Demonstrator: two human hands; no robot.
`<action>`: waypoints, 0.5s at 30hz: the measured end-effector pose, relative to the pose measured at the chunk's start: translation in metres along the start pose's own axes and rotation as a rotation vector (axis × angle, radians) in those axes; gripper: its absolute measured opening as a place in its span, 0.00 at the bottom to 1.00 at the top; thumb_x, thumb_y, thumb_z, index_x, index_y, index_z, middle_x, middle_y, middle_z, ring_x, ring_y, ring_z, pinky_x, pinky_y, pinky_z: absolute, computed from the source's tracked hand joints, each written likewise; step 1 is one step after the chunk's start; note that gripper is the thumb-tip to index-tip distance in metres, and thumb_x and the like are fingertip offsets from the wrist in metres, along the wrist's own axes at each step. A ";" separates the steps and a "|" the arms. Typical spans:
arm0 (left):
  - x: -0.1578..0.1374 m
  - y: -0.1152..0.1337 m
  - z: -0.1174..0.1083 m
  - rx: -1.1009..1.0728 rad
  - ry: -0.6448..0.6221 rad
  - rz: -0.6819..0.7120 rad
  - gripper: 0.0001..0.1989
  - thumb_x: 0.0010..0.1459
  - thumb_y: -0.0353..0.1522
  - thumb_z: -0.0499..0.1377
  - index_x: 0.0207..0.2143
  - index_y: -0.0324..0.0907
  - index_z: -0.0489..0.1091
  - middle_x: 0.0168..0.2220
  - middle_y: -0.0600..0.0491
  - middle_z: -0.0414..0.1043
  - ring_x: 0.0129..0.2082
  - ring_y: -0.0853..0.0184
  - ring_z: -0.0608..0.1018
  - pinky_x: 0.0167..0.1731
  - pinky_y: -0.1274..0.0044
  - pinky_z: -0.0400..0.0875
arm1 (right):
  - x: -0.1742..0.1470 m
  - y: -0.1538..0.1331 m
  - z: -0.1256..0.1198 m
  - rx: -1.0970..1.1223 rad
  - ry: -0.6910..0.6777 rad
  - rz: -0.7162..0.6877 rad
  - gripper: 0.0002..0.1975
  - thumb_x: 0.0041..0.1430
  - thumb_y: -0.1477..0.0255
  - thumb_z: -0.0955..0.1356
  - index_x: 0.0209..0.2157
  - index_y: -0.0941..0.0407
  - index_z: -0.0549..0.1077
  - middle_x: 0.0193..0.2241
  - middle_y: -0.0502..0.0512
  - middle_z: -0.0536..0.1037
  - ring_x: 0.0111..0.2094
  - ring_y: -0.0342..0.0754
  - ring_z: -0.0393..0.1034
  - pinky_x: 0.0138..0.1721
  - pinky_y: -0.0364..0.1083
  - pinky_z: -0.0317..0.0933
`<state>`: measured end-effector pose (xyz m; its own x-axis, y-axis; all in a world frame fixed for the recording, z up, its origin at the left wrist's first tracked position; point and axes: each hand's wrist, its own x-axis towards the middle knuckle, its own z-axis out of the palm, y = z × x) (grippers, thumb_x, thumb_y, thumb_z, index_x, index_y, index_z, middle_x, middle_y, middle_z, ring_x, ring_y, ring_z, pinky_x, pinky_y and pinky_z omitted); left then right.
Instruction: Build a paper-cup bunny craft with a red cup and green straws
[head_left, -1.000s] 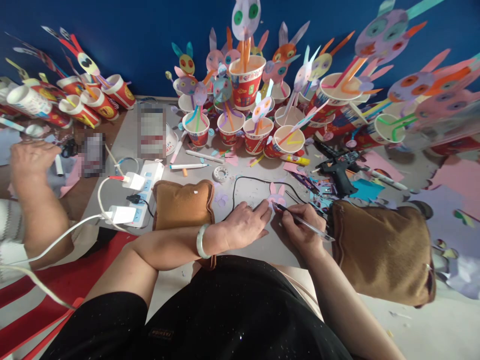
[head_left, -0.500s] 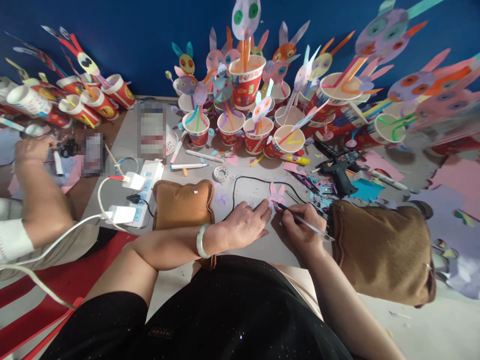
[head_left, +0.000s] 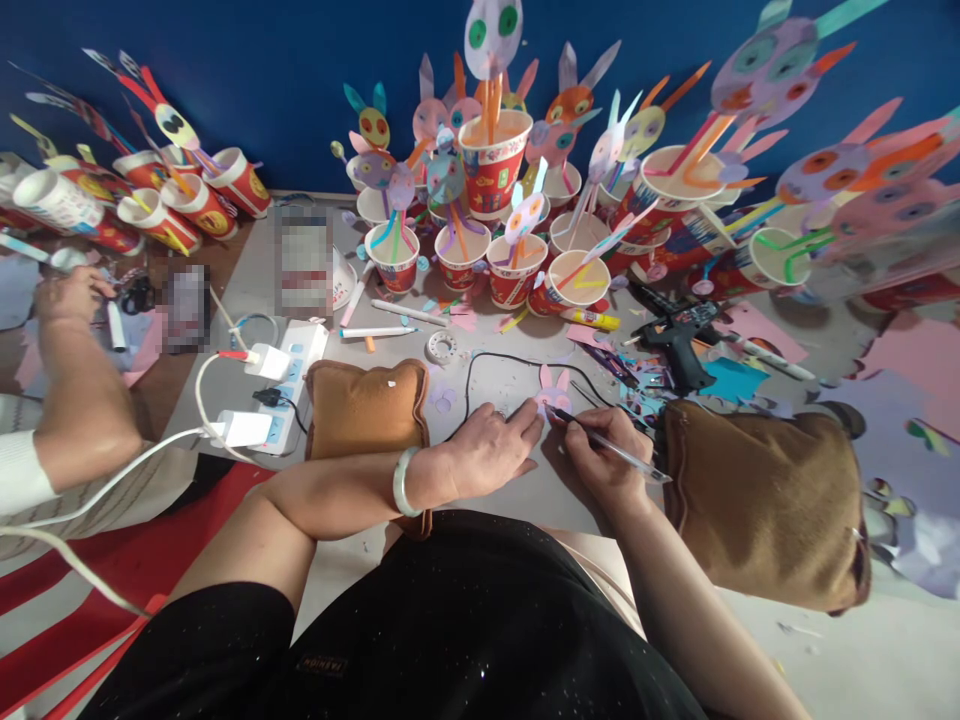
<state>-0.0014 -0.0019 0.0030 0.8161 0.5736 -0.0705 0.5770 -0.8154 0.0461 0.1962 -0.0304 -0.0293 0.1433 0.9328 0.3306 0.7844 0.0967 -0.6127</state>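
Note:
A small paper rabbit head [head_left: 555,391], lilac with pink ears, lies flat on the grey table [head_left: 517,500]. My left hand [head_left: 491,450] rests palm down with its fingers stretched out, the fingertips at the paper's left edge. In my right hand [head_left: 611,460] is a clear-barrelled pen [head_left: 626,456], slanted, its dark tip on the rabbit's face. The fingers of that hand are closed round the pen near its tip. Part of the rabbit's lower edge is hidden by the hands and pen.
Paper cups [head_left: 517,270] with paper rabbits stand along the blue wall. A black glue gun [head_left: 675,345] lies at the right among paper scraps. Brown cushions [head_left: 367,405] flank my arms. A power strip [head_left: 296,385] and a co-worker's hand [head_left: 75,295] are at the left.
The pen tip has shifted very slightly on the rabbit's face. My left hand keeps its place. At the left, the co-worker's forearm and hand have moved a little.

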 end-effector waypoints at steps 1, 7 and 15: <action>0.000 0.000 0.000 0.001 -0.002 -0.002 0.29 0.68 0.45 0.53 0.64 0.37 0.62 0.67 0.37 0.58 0.34 0.66 0.78 0.38 0.70 0.65 | 0.000 0.000 0.000 -0.001 0.018 0.005 0.06 0.54 0.66 0.67 0.28 0.53 0.68 0.23 0.51 0.77 0.24 0.47 0.71 0.28 0.45 0.66; -0.001 -0.001 0.000 0.007 -0.008 0.008 0.29 0.68 0.46 0.53 0.64 0.37 0.62 0.66 0.35 0.58 0.33 0.66 0.78 0.37 0.70 0.64 | -0.001 0.005 -0.005 -0.042 0.177 0.086 0.05 0.53 0.67 0.67 0.28 0.52 0.68 0.23 0.52 0.76 0.23 0.49 0.72 0.28 0.48 0.67; 0.000 -0.001 0.002 0.007 0.008 0.013 0.30 0.68 0.46 0.53 0.64 0.36 0.62 0.67 0.36 0.58 0.33 0.67 0.78 0.36 0.70 0.64 | 0.002 0.010 -0.010 -0.005 0.198 0.076 0.04 0.52 0.68 0.67 0.26 0.52 0.67 0.21 0.51 0.76 0.22 0.50 0.73 0.26 0.47 0.68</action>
<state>-0.0025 -0.0009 0.0008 0.8239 0.5634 -0.0617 0.5661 -0.8234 0.0401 0.2106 -0.0310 -0.0274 0.3174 0.8511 0.4181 0.7699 0.0262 -0.6376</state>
